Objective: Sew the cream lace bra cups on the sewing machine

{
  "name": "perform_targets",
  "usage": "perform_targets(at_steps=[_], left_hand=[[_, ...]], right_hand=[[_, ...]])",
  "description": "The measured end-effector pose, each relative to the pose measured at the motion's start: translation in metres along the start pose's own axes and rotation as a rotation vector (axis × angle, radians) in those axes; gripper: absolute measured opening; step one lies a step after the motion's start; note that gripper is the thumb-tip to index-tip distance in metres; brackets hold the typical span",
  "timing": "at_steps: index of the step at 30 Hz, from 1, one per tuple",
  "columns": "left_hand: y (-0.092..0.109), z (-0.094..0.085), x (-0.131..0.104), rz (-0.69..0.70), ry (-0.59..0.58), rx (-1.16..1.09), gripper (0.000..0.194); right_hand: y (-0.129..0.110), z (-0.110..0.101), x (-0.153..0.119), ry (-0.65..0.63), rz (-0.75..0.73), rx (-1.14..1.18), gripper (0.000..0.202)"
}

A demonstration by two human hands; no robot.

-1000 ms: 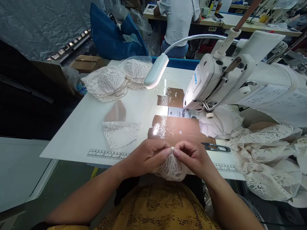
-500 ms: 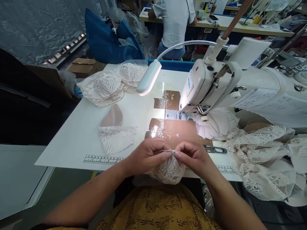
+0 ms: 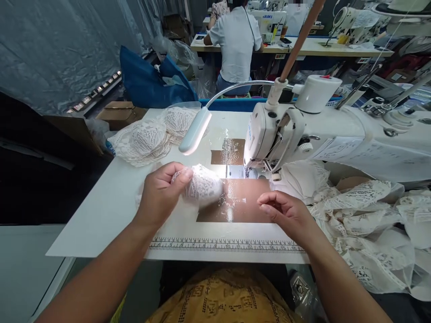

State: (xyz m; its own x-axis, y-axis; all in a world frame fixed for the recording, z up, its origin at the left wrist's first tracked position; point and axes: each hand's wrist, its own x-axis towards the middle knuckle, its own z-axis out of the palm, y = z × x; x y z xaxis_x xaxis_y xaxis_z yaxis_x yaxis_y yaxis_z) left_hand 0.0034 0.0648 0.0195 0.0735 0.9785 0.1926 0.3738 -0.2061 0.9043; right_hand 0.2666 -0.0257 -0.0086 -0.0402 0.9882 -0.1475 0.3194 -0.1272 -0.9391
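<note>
My left hand (image 3: pixel 164 190) pinches a white lace bra cup (image 3: pixel 204 183) by its left end, thumb on top. The cup is held above the left part of the brown patch on the sewing table, below the lamp. My right hand (image 3: pixel 286 213) is apart from the cup, over the right edge of the brown patch (image 3: pixel 245 206). Its fingers are curled with thumb and forefinger close together; whether anything small is between them is hidden. Behind the hands stands the white sewing machine (image 3: pixel 266 134), its needle area lit.
Stacked lace cups (image 3: pixel 141 141) lie at the table's back left. Lace pieces (image 3: pixel 370 233) are heaped at the right. A lamp (image 3: pixel 195 131) on a bendy neck hangs over the table. A printed ruler (image 3: pixel 229 245) runs along the front edge. A person (image 3: pixel 235 45) sits at another table behind.
My hands have parted. The left has carried the lace cup up and left from near my lap; the right has let go of it and moved right. The view has shifted too.
</note>
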Motion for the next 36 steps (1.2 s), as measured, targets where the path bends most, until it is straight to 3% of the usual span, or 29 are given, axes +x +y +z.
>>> perform_targets(at_steps=[2, 4, 6, 8, 10, 12, 15, 18, 21, 26, 31, 36], left_hand=[[0.001, 0.015, 0.009, 0.273, -0.015, 0.317, 0.025], [-0.002, 0.046, 0.013, 0.518, -0.163, 0.616, 0.029], [-0.009, 0.081, 0.01, 0.603, -0.383, 0.914, 0.027], [-0.015, 0.109, 0.001, 0.627, -0.474, 0.962, 0.025], [-0.016, 0.123, -0.01, 0.655, -0.533, 0.973, 0.025], [-0.012, 0.122, -0.019, 0.68, -0.57, 0.987, 0.028], [-0.003, 0.106, -0.019, 0.641, -0.635, 0.949, 0.033], [-0.001, 0.087, -0.007, 0.529, -0.704, 0.742, 0.032], [-0.012, 0.079, 0.006, 0.581, -0.713, 0.573, 0.03], [-0.038, 0.087, 0.015, 0.732, -0.643, 0.61, 0.032], [-0.049, 0.097, 0.024, 0.73, -0.599, 0.577, 0.034], [-0.05, 0.101, 0.04, 0.73, -0.658, 0.572, 0.035]], right_hand=[[-0.004, -0.007, 0.003, 0.015, -0.026, -0.131, 0.016], [-0.009, -0.012, 0.009, 0.007, -0.049, -0.277, 0.017], [-0.012, -0.014, 0.017, 0.001, -0.08, -0.407, 0.018], [-0.012, -0.014, 0.026, 0.011, -0.104, -0.509, 0.02], [-0.007, -0.011, 0.032, 0.023, -0.123, -0.583, 0.022], [0.001, -0.005, 0.036, 0.012, -0.158, -0.639, 0.024], [0.013, 0.007, 0.038, -0.028, -0.222, -0.767, 0.024], [0.021, 0.016, 0.036, -0.034, -0.271, -0.944, 0.021], [0.025, 0.019, 0.035, 0.011, -0.338, -1.061, 0.029], [0.025, 0.023, 0.039, 0.073, -0.336, -1.134, 0.033], [0.02, 0.027, 0.045, 0.113, -0.237, -1.198, 0.036], [0.017, 0.027, 0.053, 0.125, -0.167, -1.205, 0.038]])
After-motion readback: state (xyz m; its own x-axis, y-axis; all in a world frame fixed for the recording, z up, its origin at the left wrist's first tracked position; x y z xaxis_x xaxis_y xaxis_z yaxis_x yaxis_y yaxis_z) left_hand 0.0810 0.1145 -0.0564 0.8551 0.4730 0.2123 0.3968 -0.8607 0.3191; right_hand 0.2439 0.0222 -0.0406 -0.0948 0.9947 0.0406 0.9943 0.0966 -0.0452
